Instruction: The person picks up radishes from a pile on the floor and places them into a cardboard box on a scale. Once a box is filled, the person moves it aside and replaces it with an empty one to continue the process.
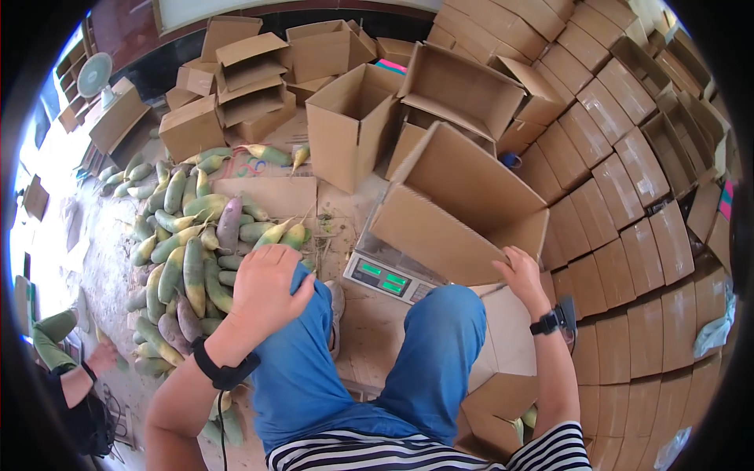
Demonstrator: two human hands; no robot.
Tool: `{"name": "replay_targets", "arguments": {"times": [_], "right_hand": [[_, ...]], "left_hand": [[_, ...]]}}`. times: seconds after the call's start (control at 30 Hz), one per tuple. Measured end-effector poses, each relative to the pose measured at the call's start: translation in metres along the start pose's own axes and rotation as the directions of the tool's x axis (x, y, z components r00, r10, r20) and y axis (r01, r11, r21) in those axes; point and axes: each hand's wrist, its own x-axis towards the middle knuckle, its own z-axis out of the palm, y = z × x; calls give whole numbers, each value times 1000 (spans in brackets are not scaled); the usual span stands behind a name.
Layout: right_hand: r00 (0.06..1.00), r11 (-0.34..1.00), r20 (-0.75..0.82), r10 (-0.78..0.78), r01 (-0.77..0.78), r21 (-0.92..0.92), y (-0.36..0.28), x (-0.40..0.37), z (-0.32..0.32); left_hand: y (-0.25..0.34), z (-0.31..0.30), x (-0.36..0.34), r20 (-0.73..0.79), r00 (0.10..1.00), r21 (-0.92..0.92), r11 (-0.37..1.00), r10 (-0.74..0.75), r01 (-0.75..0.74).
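Note:
My left hand (271, 284) rests on my left knee, its fingers laid over the denim and holding nothing. Just beyond it spreads a big pile of green radishes (194, 271), a few of them purplish. My right hand (521, 276) grips the near right edge of an open cardboard box (428, 229). This box sits tilted in view on a digital scale (390, 281) with lit green displays. No contents show in the visible part of the box; its near wall hides some of the inside.
Stacked cardboard boxes (609, 169) form a wall on the right. More open boxes (353, 125) stand at the back. By my right leg, another box (495, 412) has radishes partly showing. A co-worker's hand (102, 357) is at far left, and a fan (95, 74) stands upper left.

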Motion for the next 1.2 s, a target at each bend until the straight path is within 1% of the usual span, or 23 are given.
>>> {"name": "replay_targets", "arguments": {"times": [0.2,0.23,0.3,0.4,0.47,0.53,0.57,0.6,0.63,0.67,0.7,0.73,0.77,0.8,0.83,0.87,0.9,0.93,1.0,1.03,1.07,1.13,1.2], "right_hand": [[977,982,101,-190,188,33,-11,46,32],[975,981,108,-195,192,35,-8,47,35],[985,996,153,-85,88,-9,-3,48,40],[958,990,251,-138,142,-1,-15,48,19],[959,962,111,-260,267,-51,-37,45,-3],[959,960,58,-277,273,61,-65,43,-26],[967,966,109,-229,213,145,-85,39,-41],[971,965,158,-180,144,217,-99,33,-48],[966,961,170,-197,156,228,-102,26,-42],[948,958,258,-185,116,261,-100,19,-41],[924,955,341,-174,74,287,-96,12,-41],[921,954,343,-186,85,289,-88,4,-38],[889,965,421,-182,79,250,-77,-5,-33],[852,975,494,-172,74,212,-70,-12,-29],[850,973,495,-178,77,217,-69,-19,-29],[860,927,508,-47,-152,344,-68,-26,-30],[839,814,537,82,-368,450,-65,-32,-31],[839,813,539,80,-367,451,-60,-37,-30],[878,816,466,113,-350,461,-44,-42,-28],[878,817,468,106,-345,462,-39,-43,-26],[877,831,465,120,-345,437,-34,-44,-24],[875,846,468,124,-340,410,-23,-44,-17],[869,834,469,158,-371,408,-12,-40,-8]], "left_hand": [[-5,-4,-5,-13,1000,-25,999,-25,24],[-5,-4,-5,-26,1000,-30,999,-18,17],[-5,-4,-5,-15,1000,-33,999,-27,27],[-6,-3,-2,9,999,-24,999,-34,34],[-8,3,-4,14,1000,-24,1000,-14,14],[-9,7,-6,32,999,-30,1000,9,-8],[-7,6,-5,49,998,-33,999,32,-30],[-2,2,-2,152,988,-40,999,34,-28],[2,-1,1,245,968,-51,998,43,-31],[3,2,1,245,969,-44,999,25,-15],[2,7,0,142,976,-247,961,165,-127],[-1,8,-2,11,959,-426,869,283,-252],[-6,7,-5,-26,963,-531,812,269,-241],[-15,5,-10,-24,965,-526,817,263,-236],[-30,4,-22,65,997,-687,726,38,17],[-45,4,-37,195,967,-795,550,-166,255],[-66,9,-60,253,922,-796,478,-293,371],[-91,14,-88,312,857,-790,389,-411,474],[-131,29,-162,263,750,-486,589,-606,646],[-148,42,-206,280,645,-290,577,-711,763],[-162,61,-258,223,641,-214,605,-734,767],[-164,91,-341,422,446,-56,469,-789,882],[-147,113,-391,721,187,101,369,-667,924]]}}
